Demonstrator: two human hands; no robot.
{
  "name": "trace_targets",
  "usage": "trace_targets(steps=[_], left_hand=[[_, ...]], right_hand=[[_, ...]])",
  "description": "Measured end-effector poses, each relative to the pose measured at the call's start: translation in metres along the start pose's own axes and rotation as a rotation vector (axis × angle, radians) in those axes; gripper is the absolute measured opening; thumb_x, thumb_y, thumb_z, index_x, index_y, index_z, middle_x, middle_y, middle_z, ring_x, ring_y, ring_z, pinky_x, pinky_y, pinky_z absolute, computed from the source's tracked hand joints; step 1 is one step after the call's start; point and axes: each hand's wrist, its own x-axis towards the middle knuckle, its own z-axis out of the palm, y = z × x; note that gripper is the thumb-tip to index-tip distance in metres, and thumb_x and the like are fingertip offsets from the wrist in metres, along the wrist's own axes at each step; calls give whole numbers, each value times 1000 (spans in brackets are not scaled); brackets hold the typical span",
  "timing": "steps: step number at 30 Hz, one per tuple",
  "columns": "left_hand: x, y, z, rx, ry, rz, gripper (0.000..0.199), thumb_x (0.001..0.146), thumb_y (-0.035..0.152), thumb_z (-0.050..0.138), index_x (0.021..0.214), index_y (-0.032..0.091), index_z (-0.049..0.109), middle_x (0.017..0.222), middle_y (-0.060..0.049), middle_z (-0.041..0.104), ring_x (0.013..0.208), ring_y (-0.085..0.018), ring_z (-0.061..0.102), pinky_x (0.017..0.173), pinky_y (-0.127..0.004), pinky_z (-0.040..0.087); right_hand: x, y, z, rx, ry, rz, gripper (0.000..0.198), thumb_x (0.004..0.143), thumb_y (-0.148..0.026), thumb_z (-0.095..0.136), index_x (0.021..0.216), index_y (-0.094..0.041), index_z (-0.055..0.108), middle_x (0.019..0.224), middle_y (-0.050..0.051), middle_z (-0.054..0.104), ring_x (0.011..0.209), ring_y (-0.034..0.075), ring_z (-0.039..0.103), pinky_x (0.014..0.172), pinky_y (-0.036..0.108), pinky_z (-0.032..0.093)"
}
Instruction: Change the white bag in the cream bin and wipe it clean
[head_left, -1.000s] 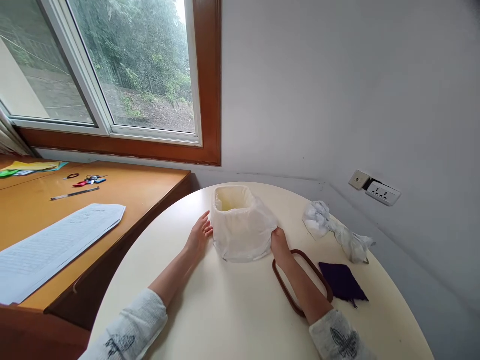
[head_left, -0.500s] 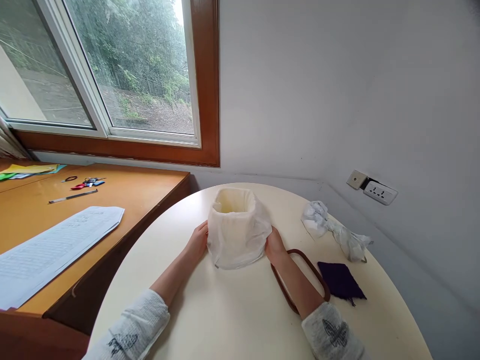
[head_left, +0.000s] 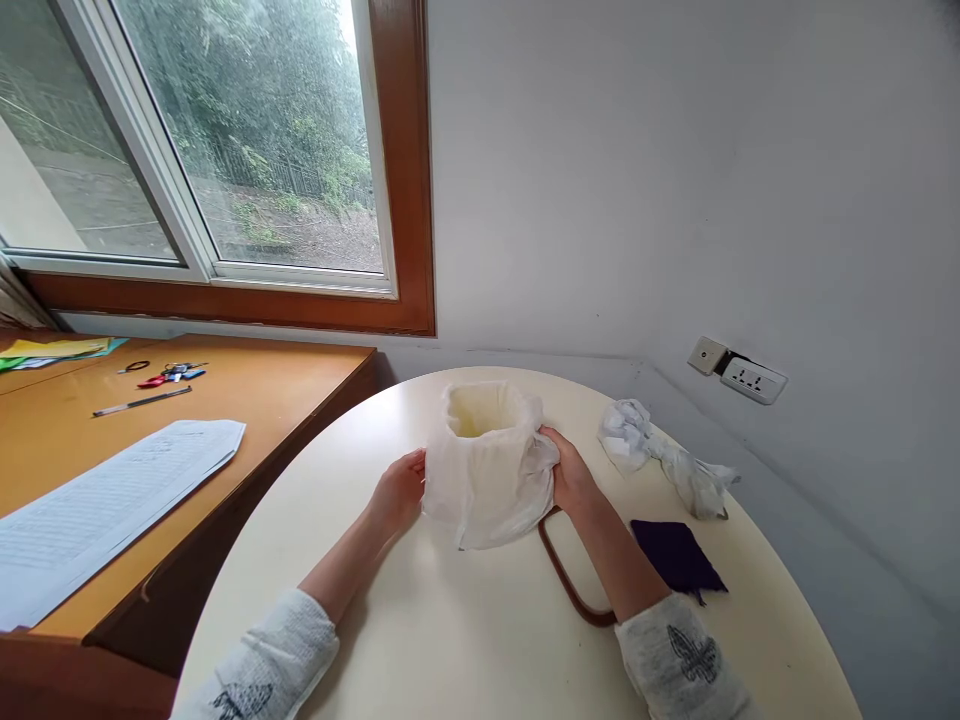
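A white plastic bag (head_left: 491, 490) is draped over the rim and down the outside of a small pale bin (head_left: 474, 418) standing on the round table. The bin's mouth is open upward. My left hand (head_left: 400, 487) is at the bag's left edge, its fingers closed on the plastic, partly hidden behind it. On the other side my right hand (head_left: 571, 468) pinches a bunched fold of the bag near the rim. Beneath my right forearm lies a brown loop-shaped handle (head_left: 571, 585), partly covered by the arm.
A dark purple cloth (head_left: 679, 556) and crumpled plastic bags (head_left: 660, 455) lie at the right of the cream round table (head_left: 450, 630). The wooden desk (head_left: 300, 370) at left holds papers (head_left: 127, 490), a pen (head_left: 142, 402) and keys (head_left: 174, 375). A wall socket (head_left: 754, 380) is at right.
The bin and bag have shifted slightly to the right and turned. My right hand has moved up along the bag's right side, and the bag there looks more bunched.
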Motion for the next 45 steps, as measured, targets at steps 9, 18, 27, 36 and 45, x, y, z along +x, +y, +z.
trace_targets(steps=[9,18,27,36,45], left_hand=[[13,4,-23,-7,203,153,42,59,22,72,99,19,60,70,3,64,51,-7,51,48,-18,37],[12,28,-37,-55,260,295,61,53,8,68,110,24,57,75,3,63,52,-5,49,48,-15,38],[4,49,-44,-200,209,326,56,60,4,66,110,30,59,78,3,65,64,-9,58,58,-17,47],[12,66,-38,-360,174,213,38,71,10,54,108,12,61,89,-8,66,73,-14,61,64,-22,51],[16,104,-9,-304,-13,307,41,71,18,53,110,9,60,94,-8,67,83,-18,61,71,-26,51]], right_hand=[[2,-20,-23,21,36,-141,33,61,-20,60,94,-22,61,90,-1,68,86,18,61,70,26,46],[-10,-44,-36,9,16,-255,60,63,-11,57,118,-33,51,113,0,62,96,18,58,71,27,49],[-20,-55,-30,-30,-33,-356,63,66,-11,55,123,-35,47,114,-1,61,102,17,56,82,30,47],[-5,-58,-28,55,-41,-229,39,79,-43,52,114,-26,56,113,4,61,105,22,55,75,33,51],[14,-84,-7,-7,-130,-331,38,79,-36,52,114,-24,57,106,4,65,102,21,58,81,34,48]])
